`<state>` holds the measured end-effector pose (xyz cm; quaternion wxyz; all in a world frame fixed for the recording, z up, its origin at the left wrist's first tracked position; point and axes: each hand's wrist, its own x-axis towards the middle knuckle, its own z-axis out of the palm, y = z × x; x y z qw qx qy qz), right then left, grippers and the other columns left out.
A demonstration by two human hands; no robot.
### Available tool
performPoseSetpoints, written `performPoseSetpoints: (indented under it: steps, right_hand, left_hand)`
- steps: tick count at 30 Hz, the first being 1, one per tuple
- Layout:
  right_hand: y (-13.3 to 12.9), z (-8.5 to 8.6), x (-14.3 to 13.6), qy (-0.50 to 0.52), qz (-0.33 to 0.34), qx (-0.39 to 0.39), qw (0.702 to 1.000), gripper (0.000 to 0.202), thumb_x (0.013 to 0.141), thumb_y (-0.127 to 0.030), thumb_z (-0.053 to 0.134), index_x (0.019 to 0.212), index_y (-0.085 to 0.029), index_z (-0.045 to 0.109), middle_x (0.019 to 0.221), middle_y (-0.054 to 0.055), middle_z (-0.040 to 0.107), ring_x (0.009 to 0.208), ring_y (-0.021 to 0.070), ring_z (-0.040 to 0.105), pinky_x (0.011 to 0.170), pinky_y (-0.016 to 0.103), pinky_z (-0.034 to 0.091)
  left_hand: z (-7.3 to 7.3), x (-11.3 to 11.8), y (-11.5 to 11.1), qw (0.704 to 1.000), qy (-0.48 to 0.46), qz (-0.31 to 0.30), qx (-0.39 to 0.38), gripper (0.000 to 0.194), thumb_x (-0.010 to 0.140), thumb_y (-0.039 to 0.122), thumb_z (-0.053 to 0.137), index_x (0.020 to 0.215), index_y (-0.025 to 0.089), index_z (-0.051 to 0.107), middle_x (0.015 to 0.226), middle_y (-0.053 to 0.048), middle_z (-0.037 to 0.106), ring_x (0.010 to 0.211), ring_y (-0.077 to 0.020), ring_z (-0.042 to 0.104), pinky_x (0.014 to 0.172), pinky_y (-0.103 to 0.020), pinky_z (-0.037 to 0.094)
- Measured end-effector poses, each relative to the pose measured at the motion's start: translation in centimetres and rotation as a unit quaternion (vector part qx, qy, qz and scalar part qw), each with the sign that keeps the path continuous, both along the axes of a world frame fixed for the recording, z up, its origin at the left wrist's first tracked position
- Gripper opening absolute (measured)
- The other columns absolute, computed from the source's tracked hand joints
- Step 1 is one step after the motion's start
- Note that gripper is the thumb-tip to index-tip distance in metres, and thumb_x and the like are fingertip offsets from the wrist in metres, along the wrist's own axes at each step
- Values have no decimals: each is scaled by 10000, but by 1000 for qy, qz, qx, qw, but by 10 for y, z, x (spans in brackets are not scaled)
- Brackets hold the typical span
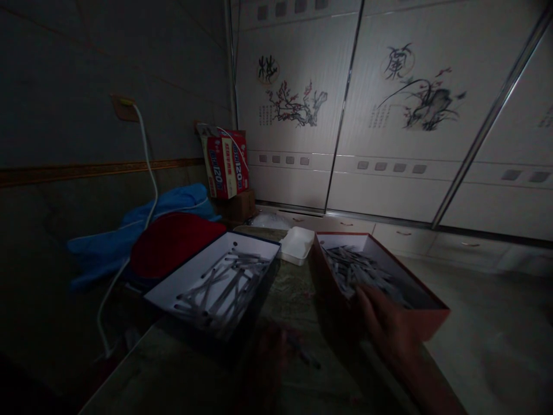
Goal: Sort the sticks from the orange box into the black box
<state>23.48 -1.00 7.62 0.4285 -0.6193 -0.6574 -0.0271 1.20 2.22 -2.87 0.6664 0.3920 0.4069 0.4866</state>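
Note:
On the right of the table sits an orange-red box (425, 317) with many thin grey sticks (352, 265) inside. My right hand (384, 320) reaches over its near left edge, fingertips at the sticks; whether it grips one is hidden. A dark-edged box with a white inside (168, 294) stands on the left and holds several similar sticks (228, 282), loosely crossed. Low in the middle, my left hand (272, 351) is dark and blurred beside a dark slim item (305, 351); its finger pose does not show clearly.
A white open container (297, 245) stands between the boxes at the table's (294, 294) far side. Red cloth (173, 242) and blue fabric (181, 202) lie at left, crossed by a white cable (149, 161). Behind are a red carton (227, 164) and white sliding doors (294, 184).

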Motion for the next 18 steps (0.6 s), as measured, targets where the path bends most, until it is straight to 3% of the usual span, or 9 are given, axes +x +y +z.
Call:
performPoseSetpoints:
  steps: [3,8,12,18]
  right_hand:
    - [-22,-31,-43,109,91,-169,975,438,915,-475,342,832,-190,664,799,59,712,721,203,650,626,251,480]
    - [-34,-81,-76,199,136,-225,944,519,927,-512,279,654,-184,575,583,11,606,570,145,574,571,220,416]
    - [-35,-93,-76,240,145,-222,934,477,926,-501,303,632,-191,516,553,-19,525,536,126,515,541,212,384]
    - [-39,-95,-70,243,139,-203,938,401,904,-470,397,689,-183,575,597,-10,555,556,129,525,529,205,379]
  left_hand:
    - [6,-3,-4,998,-47,39,-18,479,517,586,726,762,212,553,786,-51,712,814,-250,686,762,-391,536]
    - [8,-5,-5,993,-104,55,-26,425,529,460,792,770,174,590,787,-51,721,800,-238,690,751,-383,544]
    - [6,-5,-4,994,-91,57,-12,390,563,445,775,776,168,601,785,-48,718,802,-237,686,717,-381,555]
    - [7,-4,-4,994,-24,106,-7,403,525,441,790,739,147,615,708,-35,705,667,-201,673,577,-314,559]
